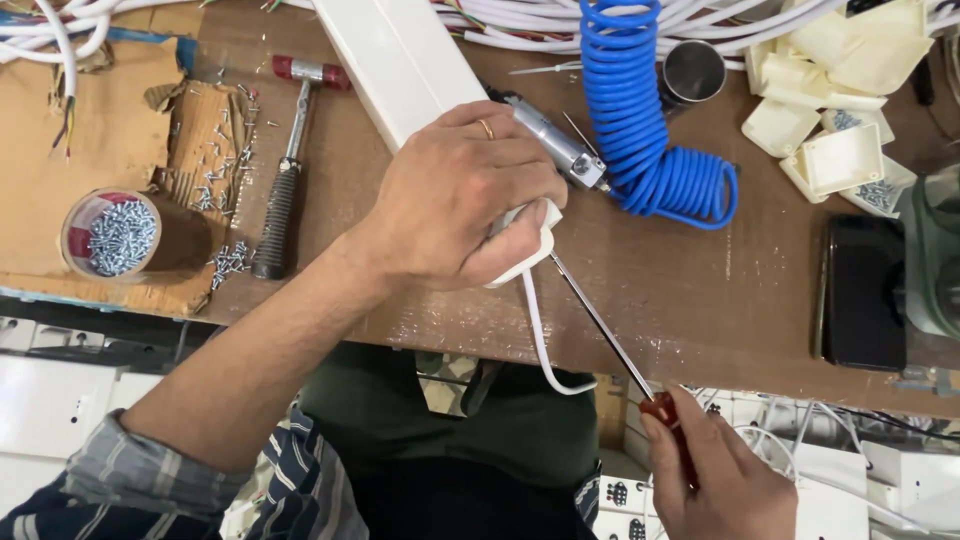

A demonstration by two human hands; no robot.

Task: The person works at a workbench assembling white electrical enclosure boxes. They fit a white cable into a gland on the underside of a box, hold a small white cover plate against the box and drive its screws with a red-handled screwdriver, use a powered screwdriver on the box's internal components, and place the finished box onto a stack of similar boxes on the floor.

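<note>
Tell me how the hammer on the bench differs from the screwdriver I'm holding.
The hammer lies untouched on the brown bench, apart from both hands; the screwdriver is gripped in the right hand and angled up toward the white piece under the left hand. The hammer has a dark ribbed grip and a red-ended head; the screwdriver has a red handle. The hammer's shaft is thick; the screwdriver's is thin. Both have bare metal shafts.

Workbench (pixel 700 300): left hand (pixel 455 200) clamps long white casing (pixel 400 60); right hand (pixel 715 480) grips red-handled screwdriver (pixel 610 335), tip at casing end. Blue coiled hose (pixel 640 130), hammer (pixel 290 150), screw tub (pixel 115 235) nearby.
</note>
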